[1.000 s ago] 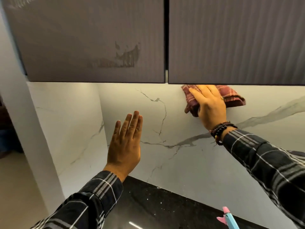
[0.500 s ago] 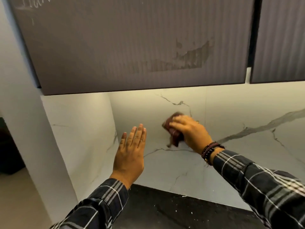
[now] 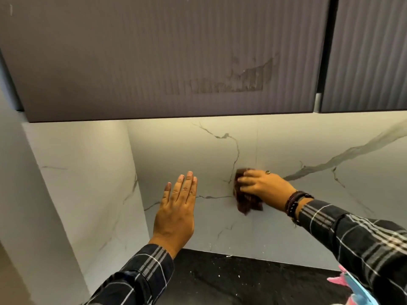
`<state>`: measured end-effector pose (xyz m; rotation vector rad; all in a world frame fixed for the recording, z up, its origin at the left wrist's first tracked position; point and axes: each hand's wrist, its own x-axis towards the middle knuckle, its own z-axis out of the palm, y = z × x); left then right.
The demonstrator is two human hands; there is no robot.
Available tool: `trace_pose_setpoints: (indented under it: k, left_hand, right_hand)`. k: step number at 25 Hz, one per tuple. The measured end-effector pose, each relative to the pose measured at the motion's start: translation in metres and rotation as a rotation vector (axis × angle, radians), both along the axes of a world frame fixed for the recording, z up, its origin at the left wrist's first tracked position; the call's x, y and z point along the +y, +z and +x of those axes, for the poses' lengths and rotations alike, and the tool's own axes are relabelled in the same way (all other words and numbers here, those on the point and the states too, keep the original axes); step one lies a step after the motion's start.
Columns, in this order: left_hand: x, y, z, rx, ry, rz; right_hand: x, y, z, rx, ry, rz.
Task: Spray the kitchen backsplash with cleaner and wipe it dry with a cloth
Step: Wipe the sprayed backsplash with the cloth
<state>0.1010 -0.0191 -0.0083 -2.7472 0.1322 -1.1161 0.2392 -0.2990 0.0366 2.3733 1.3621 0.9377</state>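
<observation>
The right hand grips bunched cloth against backsplash; left hand, fingers straight and empty, stands to its left, nearer the corner.

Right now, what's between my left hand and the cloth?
Only bare backsplash with a thin grey vein, left hand to cloth, in the head view.

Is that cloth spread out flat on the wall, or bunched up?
Bunched up: the cloth is a crumpled wad in the right hand, pressed against the backsplash.
</observation>
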Motion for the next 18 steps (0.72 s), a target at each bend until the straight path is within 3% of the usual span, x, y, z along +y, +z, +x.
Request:
trace_pose_setpoints:
  k: [2,6,8,11,14,18]
  left_hand:
    - [-0.009,0.003,-0.001,-0.011,-0.018,-0.003]
    - [-0.025,0.011,-0.002,-0.030,-0.024,-0.011]
    - [-0.028,0.010,-0.002,-0.050,-0.023,0.003]
    - [-0.031,0.007,-0.004,-0.041,-0.027,0.020]
    - [-0.032,0.008,-0.002,-0.044,-0.009,0.039]
    - [-0.036,0.011,0.000,-0.018,-0.001,0.022]
  right_hand:
    - [-0.005,-0.003,-0.008,0.117,-0.047,-0.033]
    - [-0.011,0.051,-0.005,-0.135,-0.009,0.633]
    - [-0.014,0.072,-0.003,-0.199,-0.092,0.794]
    - [-0.023,0.055,0.005,-0.235,-0.158,0.596]
    - [-0.031,0.024,0.004,-0.249,-0.036,0.300]
    - [-0.032,0.001,-0.005,0.205,-0.048,-0.166]
